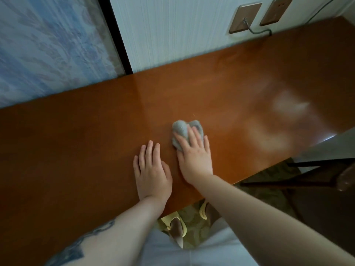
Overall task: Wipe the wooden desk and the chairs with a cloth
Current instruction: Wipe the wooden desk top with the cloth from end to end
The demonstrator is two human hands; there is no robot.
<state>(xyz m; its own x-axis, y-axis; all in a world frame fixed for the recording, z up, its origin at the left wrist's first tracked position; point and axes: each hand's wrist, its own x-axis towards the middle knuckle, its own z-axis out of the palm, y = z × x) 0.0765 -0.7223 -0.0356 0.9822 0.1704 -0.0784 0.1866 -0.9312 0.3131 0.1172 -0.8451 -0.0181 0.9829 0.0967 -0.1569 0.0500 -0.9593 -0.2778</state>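
Observation:
A glossy reddish-brown wooden desk [80, 143] runs across the view against the wall. A small grey cloth [181, 129] lies bunched on its middle. My right hand [194, 156] presses flat on the cloth with straight fingers, covering its near half. My left hand [151, 171] rests flat on the bare desk just left of it, fingers straight, touching no cloth. Part of a dark wooden chair [326, 181] shows at the right, below the desk's edge.
Two brown wall sockets [245, 18] sit above the desk's far right, one with a grey cable [257, 31] running down behind the desk. A curtain [48, 45] hangs at the left. Patterned floor [192, 227] and my slippered feet show below the desk edge.

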